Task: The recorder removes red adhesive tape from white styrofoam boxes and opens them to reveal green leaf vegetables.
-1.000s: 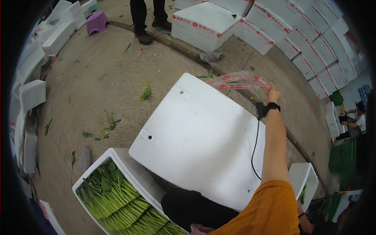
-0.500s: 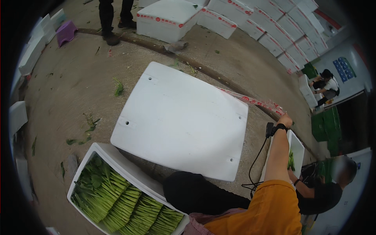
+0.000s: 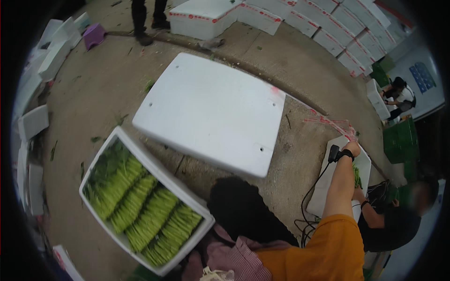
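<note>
crumpled clear plastic bag with red print out at far right, above the concrete floor, pinched shut in the right hand. mid-carry, probably, toward the small white foam box below. next calls for lowering, opening. left hand unseen. big white foam lid near the foam box of green stalks.
</note>
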The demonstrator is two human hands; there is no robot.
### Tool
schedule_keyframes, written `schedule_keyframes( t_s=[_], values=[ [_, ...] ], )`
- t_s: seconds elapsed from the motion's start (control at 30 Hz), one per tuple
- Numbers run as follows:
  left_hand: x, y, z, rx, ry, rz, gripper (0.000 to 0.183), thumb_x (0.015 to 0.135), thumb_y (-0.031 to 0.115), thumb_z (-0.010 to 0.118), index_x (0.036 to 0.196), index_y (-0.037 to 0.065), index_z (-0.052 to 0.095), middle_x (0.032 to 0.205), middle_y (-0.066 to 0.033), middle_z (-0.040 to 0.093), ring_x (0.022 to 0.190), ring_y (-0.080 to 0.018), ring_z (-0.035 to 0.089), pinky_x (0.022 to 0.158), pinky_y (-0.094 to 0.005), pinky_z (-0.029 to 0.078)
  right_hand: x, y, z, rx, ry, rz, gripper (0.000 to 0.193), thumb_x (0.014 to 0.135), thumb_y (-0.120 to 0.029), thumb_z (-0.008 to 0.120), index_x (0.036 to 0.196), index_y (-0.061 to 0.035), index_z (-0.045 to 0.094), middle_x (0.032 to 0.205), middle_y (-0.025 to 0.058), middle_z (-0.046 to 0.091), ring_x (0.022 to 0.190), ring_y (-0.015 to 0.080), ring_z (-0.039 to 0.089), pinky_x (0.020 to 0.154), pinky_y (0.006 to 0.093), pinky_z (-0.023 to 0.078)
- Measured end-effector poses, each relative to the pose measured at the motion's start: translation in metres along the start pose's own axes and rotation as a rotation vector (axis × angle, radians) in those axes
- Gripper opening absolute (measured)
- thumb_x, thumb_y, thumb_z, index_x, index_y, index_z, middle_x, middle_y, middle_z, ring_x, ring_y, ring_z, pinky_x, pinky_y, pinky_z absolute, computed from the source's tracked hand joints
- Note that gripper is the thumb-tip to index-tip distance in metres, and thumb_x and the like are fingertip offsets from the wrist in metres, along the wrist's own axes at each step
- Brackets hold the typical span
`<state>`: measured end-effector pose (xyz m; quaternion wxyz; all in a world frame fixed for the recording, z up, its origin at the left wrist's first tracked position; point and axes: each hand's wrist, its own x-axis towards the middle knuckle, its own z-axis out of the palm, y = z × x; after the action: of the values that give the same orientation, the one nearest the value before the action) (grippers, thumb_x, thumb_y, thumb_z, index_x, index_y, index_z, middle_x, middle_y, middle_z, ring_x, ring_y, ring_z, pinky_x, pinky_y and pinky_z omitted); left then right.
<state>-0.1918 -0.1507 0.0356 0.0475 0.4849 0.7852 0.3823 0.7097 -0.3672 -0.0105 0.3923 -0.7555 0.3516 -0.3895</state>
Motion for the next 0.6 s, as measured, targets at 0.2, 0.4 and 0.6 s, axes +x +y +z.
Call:
schedule_keyframes(
  t_s=[0.2,0.4,0.6],
  values=[
    [-0.029,0.005,-0.03,0.029,-0.015,0.151,0.039,0.084,0.035,0.055,0.083,-0.003,0.046,0.076,-0.0121,0.045,0.07,-0.0235,0.044,0.072,-0.0332,0.039,0.055,-0.006,-0.033,-1.129,-0.361,-0.703,0.022,0.081,-0.016,0.051,0.095,-0.0051,0.063,0.102,0.0096,0.062,0.088,0.0257,0.062,0.07,0.0355,0.051],
    [-0.038,-0.006,-0.046,0.02,0.049,0.201,0.037,0.083,0.032,0.058,0.08,-0.003,0.047,0.075,-0.0144,0.046,0.07,-0.0255,0.045,0.072,-0.0348,0.039,0.1,-0.04,-0.076,-1.107,-0.466,-0.448,0.024,0.076,-0.019,0.059,0.097,-0.01,0.064,0.102,0.0056,0.062,0.089,0.0217,0.062,0.07,0.0311,0.051],
    [-0.044,0.012,-0.044,0.08,0.041,0.176,0.041,0.081,0.035,0.059,0.083,-0.004,0.048,0.077,-0.016,0.049,0.071,-0.0264,0.046,0.072,-0.0354,0.04,0.205,0.05,-0.105,-1.057,-0.434,-0.392,0.025,0.078,-0.02,0.056,0.099,-0.0104,0.063,0.106,0.0075,0.061,0.094,0.0222,0.06,0.075,0.0349,0.049]
  ],
)
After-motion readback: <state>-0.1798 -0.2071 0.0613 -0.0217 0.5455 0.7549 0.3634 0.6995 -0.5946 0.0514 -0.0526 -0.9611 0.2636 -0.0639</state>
